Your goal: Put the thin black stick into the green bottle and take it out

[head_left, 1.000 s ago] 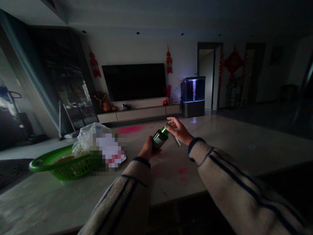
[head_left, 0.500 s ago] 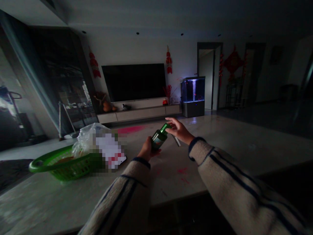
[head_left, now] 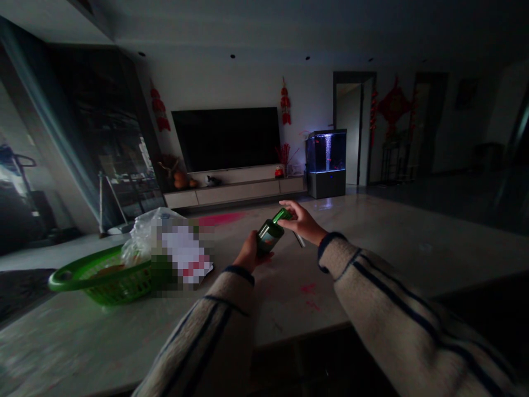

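Sliding in closer, the right hand (head_left: pixel 303 223) has its fingers (head_left: pixel 288 206) curled over the neck of a green glass bottle (head_left: pixel 269 235), pinch unclear, while the left hand (head_left: pixel 250 252) wraps the body, held up over the stone tabletop (head_left: pixel 297 309), with whatever closes the bottle's top too dark to make out.

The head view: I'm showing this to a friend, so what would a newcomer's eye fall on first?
The glowing blue fish tank stands out first, at the far end of the dim room, right of the big dark TV. Near the centre, the left hand grips a green glass bottle, with the right hand at its neck. At the left of the table sits a bright green basket.
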A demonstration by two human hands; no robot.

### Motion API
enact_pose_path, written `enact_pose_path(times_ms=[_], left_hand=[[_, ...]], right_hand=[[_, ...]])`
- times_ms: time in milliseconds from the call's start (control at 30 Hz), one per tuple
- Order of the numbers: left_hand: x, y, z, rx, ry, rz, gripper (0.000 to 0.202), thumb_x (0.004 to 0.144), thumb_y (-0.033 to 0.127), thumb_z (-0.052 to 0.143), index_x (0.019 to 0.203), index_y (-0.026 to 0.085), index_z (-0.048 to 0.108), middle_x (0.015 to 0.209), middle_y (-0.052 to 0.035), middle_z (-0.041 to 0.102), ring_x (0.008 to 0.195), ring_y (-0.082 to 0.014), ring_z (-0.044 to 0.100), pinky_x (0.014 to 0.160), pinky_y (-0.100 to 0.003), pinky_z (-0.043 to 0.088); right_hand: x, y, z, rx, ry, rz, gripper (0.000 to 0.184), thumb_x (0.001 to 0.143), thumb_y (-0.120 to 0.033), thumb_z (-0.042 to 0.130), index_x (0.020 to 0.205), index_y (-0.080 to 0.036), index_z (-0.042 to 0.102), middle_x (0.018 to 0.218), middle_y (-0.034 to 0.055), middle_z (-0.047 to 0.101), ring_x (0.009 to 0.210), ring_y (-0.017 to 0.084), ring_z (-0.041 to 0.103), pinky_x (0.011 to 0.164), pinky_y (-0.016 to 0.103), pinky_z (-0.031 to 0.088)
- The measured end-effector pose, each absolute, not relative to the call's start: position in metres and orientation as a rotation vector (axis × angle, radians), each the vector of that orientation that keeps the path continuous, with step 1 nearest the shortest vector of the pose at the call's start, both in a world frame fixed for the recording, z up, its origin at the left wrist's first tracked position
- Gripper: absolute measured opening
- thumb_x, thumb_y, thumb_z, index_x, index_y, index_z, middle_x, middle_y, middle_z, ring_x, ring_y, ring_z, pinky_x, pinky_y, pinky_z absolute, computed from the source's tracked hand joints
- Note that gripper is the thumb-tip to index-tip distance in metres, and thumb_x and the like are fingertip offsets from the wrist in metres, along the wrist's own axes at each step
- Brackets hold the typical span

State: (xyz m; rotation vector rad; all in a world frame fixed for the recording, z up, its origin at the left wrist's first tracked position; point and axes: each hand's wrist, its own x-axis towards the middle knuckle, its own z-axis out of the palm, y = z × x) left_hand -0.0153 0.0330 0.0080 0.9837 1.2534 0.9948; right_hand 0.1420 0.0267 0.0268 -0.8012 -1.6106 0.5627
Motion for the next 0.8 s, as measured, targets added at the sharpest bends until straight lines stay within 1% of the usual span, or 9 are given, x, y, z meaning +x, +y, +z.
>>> enact_pose_path(times_ms=[67,167,233,367,467,633,733,800], left_hand=[[-0.016,0.033,0.008,0.996,1.237,0.987,0.044,0.083,0.046,0.026,0.099,0.013,0.050,0.063,-0.0056,0.057,0.043,-0.0142,0.052,0.039,-0.024,0.041],[-0.016,0.032,0.009,0.995,1.237,0.970,0.045,0.083,0.046,0.025,0.100,0.013,0.050,0.063,-0.0052,0.057,0.043,-0.0144,0.053,0.040,-0.024,0.041],[-0.016,0.032,0.009,0.992,1.228,0.964,0.044,0.083,0.045,0.025,0.100,0.013,0.051,0.062,-0.0046,0.058,0.043,-0.0145,0.053,0.039,-0.024,0.041],[-0.016,0.033,0.009,0.997,1.180,0.941,0.045,0.083,0.044,0.024,0.097,0.013,0.053,0.061,-0.0046,0.059,0.044,-0.0151,0.056,0.037,-0.023,0.041],[-0.017,0.033,0.009,0.980,1.169,0.932,0.045,0.083,0.043,0.024,0.097,0.012,0.054,0.066,-0.0064,0.061,0.047,-0.0159,0.058,0.037,-0.023,0.041],[-0.017,0.033,0.010,1.009,1.141,0.903,0.047,0.083,0.045,0.024,0.097,0.012,0.054,0.073,-0.0096,0.063,0.051,-0.0173,0.060,0.034,-0.021,0.039],[-0.017,0.034,0.009,1.022,1.124,0.885,0.049,0.084,0.046,0.023,0.095,0.012,0.055,0.074,-0.0100,0.064,0.053,-0.0173,0.061,0.037,-0.022,0.041],[-0.017,0.038,0.007,1.028,1.129,0.912,0.047,0.084,0.045,0.024,0.095,0.012,0.055,0.075,-0.0097,0.064,0.055,-0.0172,0.061,0.042,-0.024,0.044]], right_hand=[[0.141,0.028,0.025,-0.801,-1.608,0.612,0.059,0.061,-0.028,0.067,0.114,-0.020,0.043,0.088,0.0012,0.055,0.080,0.013,0.054,0.075,0.030,0.043],[0.139,0.032,0.020,-0.821,-1.609,0.640,0.073,0.055,-0.030,0.072,0.118,-0.020,0.038,0.094,0.0027,0.054,0.080,0.013,0.054,0.075,0.030,0.044],[0.139,0.035,0.017,-0.830,-1.625,0.646,0.079,0.052,-0.030,0.075,0.119,-0.020,0.036,0.099,0.0038,0.052,0.082,0.013,0.054,0.077,0.030,0.045],[0.137,0.038,0.014,-0.804,-1.673,0.727,0.088,0.046,-0.028,0.078,0.121,-0.018,0.032,0.098,0.0042,0.052,0.081,0.014,0.056,0.075,0.030,0.046],[0.136,0.036,0.015,-0.797,-1.685,0.741,0.087,0.045,-0.026,0.078,0.118,-0.018,0.033,0.095,0.0035,0.054,0.080,0.014,0.057,0.074,0.031,0.047],[0.136,0.030,0.017,-0.799,-1.675,0.694,0.072,0.050,-0.022,0.075,0.112,-0.022,0.038,0.093,0.0018,0.057,0.082,0.014,0.058,0.076,0.033,0.047],[0.135,0.030,0.017,-0.796,-1.658,0.680,0.070,0.050,-0.020,0.075,0.111,-0.021,0.039,0.095,0.0025,0.058,0.084,0.014,0.058,0.079,0.033,0.046],[0.134,0.033,0.016,-0.784,-1.648,0.707,0.071,0.050,-0.021,0.075,0.112,-0.021,0.038,0.096,0.0028,0.057,0.084,0.014,0.058,0.079,0.033,0.046]])
